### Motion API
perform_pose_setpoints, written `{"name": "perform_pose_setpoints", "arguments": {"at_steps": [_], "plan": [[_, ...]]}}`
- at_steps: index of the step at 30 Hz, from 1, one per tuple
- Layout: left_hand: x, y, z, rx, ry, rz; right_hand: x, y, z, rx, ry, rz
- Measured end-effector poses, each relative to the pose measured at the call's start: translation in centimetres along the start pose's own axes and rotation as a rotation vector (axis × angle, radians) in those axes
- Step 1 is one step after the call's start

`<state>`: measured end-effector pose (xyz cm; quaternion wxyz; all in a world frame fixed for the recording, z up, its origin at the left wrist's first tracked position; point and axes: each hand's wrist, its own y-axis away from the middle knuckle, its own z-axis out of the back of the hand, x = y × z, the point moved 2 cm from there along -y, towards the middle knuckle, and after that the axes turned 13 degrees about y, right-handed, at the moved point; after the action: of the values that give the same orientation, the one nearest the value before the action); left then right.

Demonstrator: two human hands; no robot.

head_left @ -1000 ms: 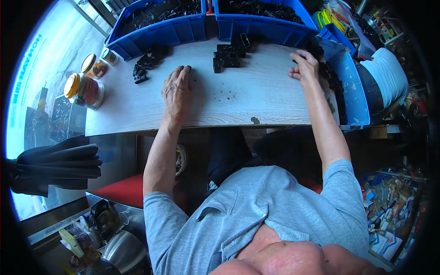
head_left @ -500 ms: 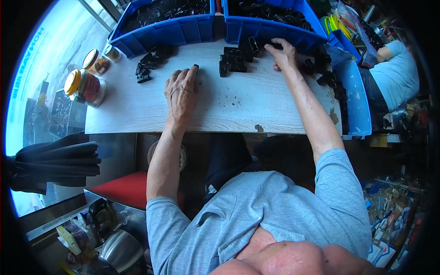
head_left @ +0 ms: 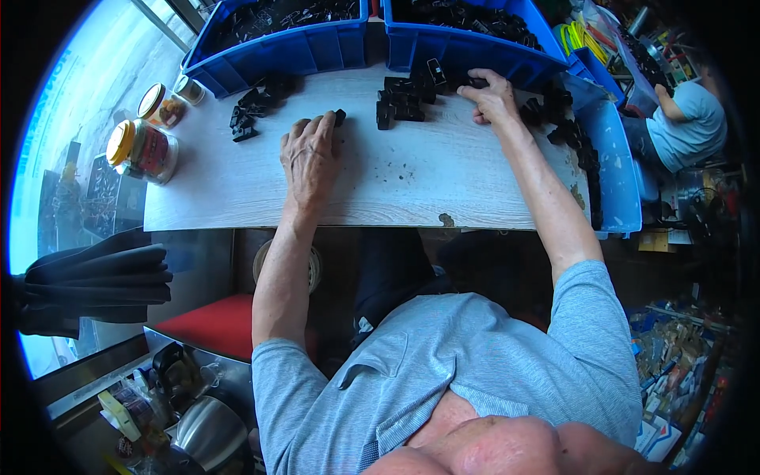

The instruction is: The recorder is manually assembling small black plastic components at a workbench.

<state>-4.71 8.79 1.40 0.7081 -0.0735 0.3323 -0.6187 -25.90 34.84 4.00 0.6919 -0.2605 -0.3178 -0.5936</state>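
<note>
My left hand (head_left: 309, 154) is over the left middle of the pale table. Its fingers are closed, with a small black part (head_left: 340, 117) at the fingertips. Near the right blue bin my right hand (head_left: 494, 98) has thumb and forefinger bent around another black part (head_left: 477, 82), mostly hidden by the fingers. Left of this hand lies a cluster of blocky black parts (head_left: 402, 105), with an open black frame piece (head_left: 435, 72) at its upper end. A looser pile of black parts (head_left: 252, 109) lies beyond my left hand. More black parts (head_left: 564, 131) lie right of my right wrist.
Two blue bins (head_left: 289, 49) (head_left: 475, 53) full of black parts line the far edge. A blue tray (head_left: 617, 174) borders the table (head_left: 237, 190) at right. Jars with lids (head_left: 144, 150) (head_left: 161, 106) stand at left. A person in a light shirt (head_left: 687, 127) is beyond the tray.
My left hand has shifted slightly left, and the black part shows more at its fingertips. My right hand has hardly moved. The person at right has changed posture.
</note>
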Motion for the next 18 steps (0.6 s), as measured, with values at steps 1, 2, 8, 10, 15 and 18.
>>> {"name": "perform_pose_setpoints", "arguments": {"at_steps": [1, 2, 8, 10, 15, 18], "plan": [[0.0, 0.0, 0.0, -0.012, 0.003, -0.009, 0.1, -0.1, 0.0, 0.057, 0.038, -0.017], [-0.1, 0.0, 0.0, -0.024, 0.005, -0.017, 0.0, -0.2, 0.0, 0.058, 0.038, -0.017], [0.2, 0.0, 0.2, 0.006, 0.036, -0.027, 0.0, -0.5, -0.5, 0.102, 0.205, 0.0], [0.2, -0.1, 0.0, -0.008, 0.059, -0.038, -0.2, -0.3, 0.0, 0.093, 0.231, -0.009], [-0.1, -0.1, 0.6, -0.082, 0.249, -0.057, -1.0, 1.9, 0.9, 0.148, 0.154, -0.06], [-1.5, 0.1, 0.6, -0.125, 0.481, -0.092, -0.5, 5.4, 0.9, 0.256, 0.164, -0.026]]}}
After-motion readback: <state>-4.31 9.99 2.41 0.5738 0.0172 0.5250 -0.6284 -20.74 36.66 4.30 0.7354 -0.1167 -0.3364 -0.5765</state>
